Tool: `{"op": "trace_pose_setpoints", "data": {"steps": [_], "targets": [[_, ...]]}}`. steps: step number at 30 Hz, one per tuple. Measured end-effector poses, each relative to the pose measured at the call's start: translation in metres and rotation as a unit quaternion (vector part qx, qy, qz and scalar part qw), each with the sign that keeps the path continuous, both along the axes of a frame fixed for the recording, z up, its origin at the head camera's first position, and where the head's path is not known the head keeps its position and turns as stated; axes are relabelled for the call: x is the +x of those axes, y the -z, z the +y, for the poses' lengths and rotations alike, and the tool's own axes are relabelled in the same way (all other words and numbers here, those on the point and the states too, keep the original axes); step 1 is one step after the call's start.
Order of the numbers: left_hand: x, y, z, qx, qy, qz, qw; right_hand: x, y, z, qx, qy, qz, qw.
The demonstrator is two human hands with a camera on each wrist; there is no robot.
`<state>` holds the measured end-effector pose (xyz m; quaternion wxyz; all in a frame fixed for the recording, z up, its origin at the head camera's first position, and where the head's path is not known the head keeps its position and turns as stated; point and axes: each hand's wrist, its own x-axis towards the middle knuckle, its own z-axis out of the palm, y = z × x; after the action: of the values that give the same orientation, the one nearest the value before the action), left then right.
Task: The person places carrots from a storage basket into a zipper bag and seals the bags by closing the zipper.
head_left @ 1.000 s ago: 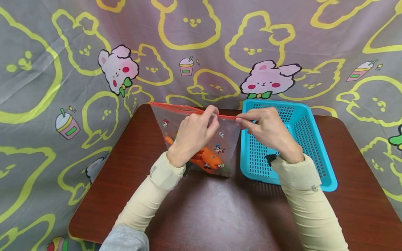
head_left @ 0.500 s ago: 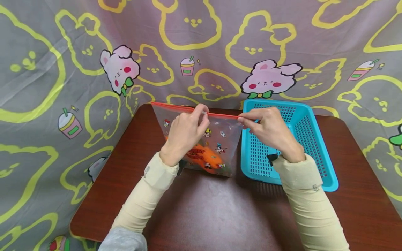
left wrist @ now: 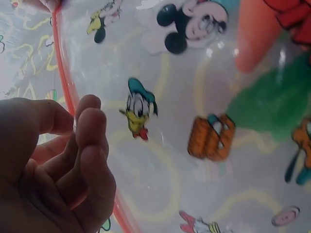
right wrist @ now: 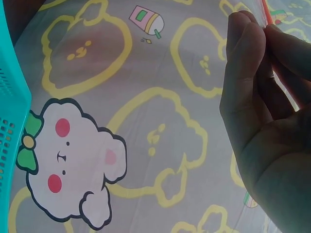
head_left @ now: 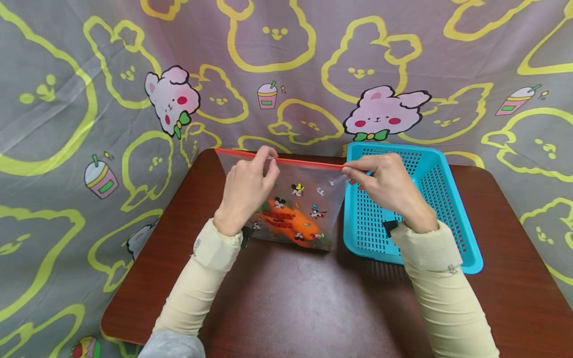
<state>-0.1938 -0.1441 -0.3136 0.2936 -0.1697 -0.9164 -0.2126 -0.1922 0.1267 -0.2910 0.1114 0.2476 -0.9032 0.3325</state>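
A clear zipper bag point(head_left: 329, 199) with cartoon prints stands on the table, its mouth edged by a red zip strip point(head_left: 309, 163). Orange carrot-shaped things point(head_left: 309, 229) show through the film, and a green part point(left wrist: 272, 104) appears in the left wrist view. My left hand point(head_left: 243, 191) pinches the strip left of its middle, where a small whitish slider point(head_left: 271, 158) peeks out between thumb and forefinger. At the bag's upper right corner, my right hand point(head_left: 385, 181) pinches the strip's end, holding it taut. Fingers hide part of the strip.
Right of the bag, a blue perforated basket point(head_left: 457, 204) stands on the brown table point(head_left: 300, 308), partly beneath my right hand and forearm. A grey curtain point(head_left: 295, 40) printed with yellow outlines and rabbits hangs behind the table and along its sides.
My left hand has slid leftward along the red strip, and the strip behind it now runs as one straight line. My right hand keeps its pinch on the corner, nearly still.
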Motion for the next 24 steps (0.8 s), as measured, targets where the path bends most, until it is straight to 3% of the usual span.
{"op": "trace_pose_setpoints", "data": {"steps": [24], "targets": [[-0.003, 0.004, -0.042, 0.027, -0.069, 0.009, 0.9973, -0.001, 0.002, 0.002, 0.005, 0.01, -0.006, 1.0]]}}
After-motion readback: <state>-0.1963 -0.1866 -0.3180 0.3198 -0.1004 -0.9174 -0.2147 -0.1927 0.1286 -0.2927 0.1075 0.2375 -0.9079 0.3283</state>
